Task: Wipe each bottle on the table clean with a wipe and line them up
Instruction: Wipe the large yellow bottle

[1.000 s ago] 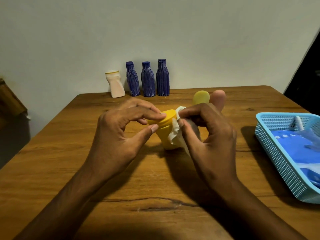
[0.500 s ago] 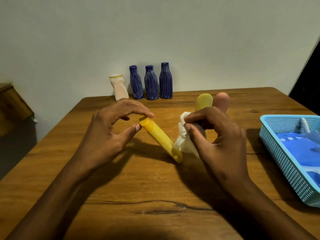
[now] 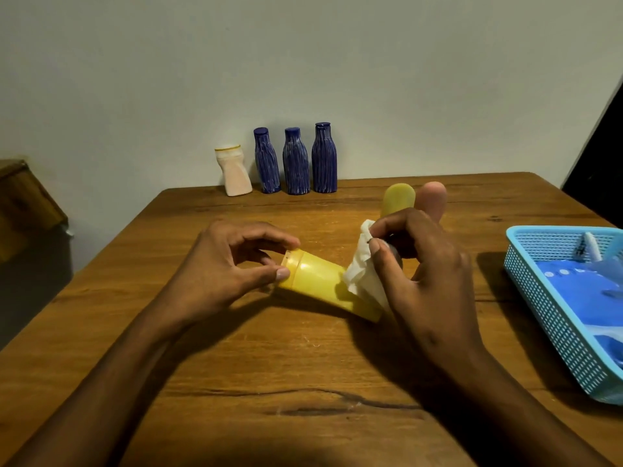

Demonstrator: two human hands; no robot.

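**Fingers on yellow bottle and wipe**

Fingers of the left hand (image 3: 215,274) pinch the cap end of the yellow bottle (image 3: 323,284), which lies tilted over the tabletop (image 3: 269,365). Right hand (image 3: 424,281) fingers clamp a white wipe (image 3: 362,271) against the bottle's far end. Beyond the right fingers stand a yellow bottle top (image 3: 397,198) and a pink one (image 3: 433,197). Well beyond the left fingers, by the wall, stand three blue bottles (image 3: 296,161) and a pale bottle (image 3: 235,171). Right of both hands sits a blue basket (image 3: 546,298).
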